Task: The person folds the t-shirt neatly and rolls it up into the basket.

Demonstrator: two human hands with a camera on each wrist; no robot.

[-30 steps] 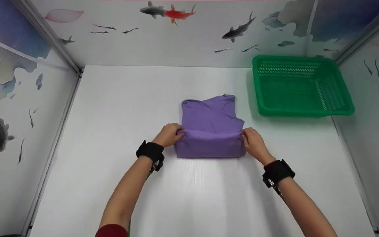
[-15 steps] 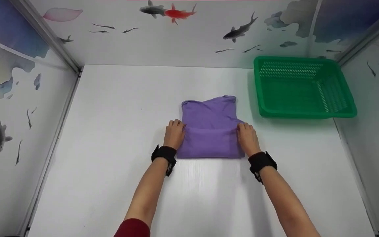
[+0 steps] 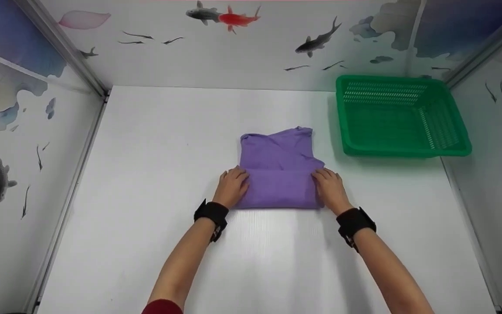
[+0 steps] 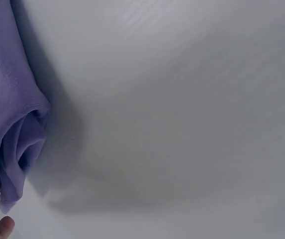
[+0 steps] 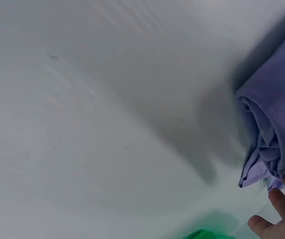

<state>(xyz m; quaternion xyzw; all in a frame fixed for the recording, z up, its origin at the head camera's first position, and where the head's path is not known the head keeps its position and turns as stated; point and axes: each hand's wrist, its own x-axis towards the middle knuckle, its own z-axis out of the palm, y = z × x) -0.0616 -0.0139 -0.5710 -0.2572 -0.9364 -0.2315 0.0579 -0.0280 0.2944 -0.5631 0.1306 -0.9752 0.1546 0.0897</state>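
Observation:
A purple shirt (image 3: 281, 185) lies on the white table, its near part turned up over the rest in a broad flat band. My left hand (image 3: 231, 186) rests on the band's left edge, fingertips touching the cloth. At the opposite edge my right hand (image 3: 329, 186) touches the band with its fingers lightly bent. Rolled layers show at the side of the shirt (image 4: 13, 124) in the left wrist view, where only a few fingertips (image 4: 3, 226) appear. In the right wrist view the fingers (image 5: 281, 201) are spread beside the layered shirt edge (image 5: 276, 119).
A green plastic basket (image 3: 403, 150) stands at the back right of the white table (image 3: 159, 144). Walls printed with fish, such as the back wall (image 3: 146, 61), border the table at the back and both sides. Each wrist wears a black strap (image 3: 211, 213).
The raised fold edge has been laid flat on the shirt. Both hands let go of that edge, moved inward and forward, then drew slightly back toward the person. The basket stays in place.

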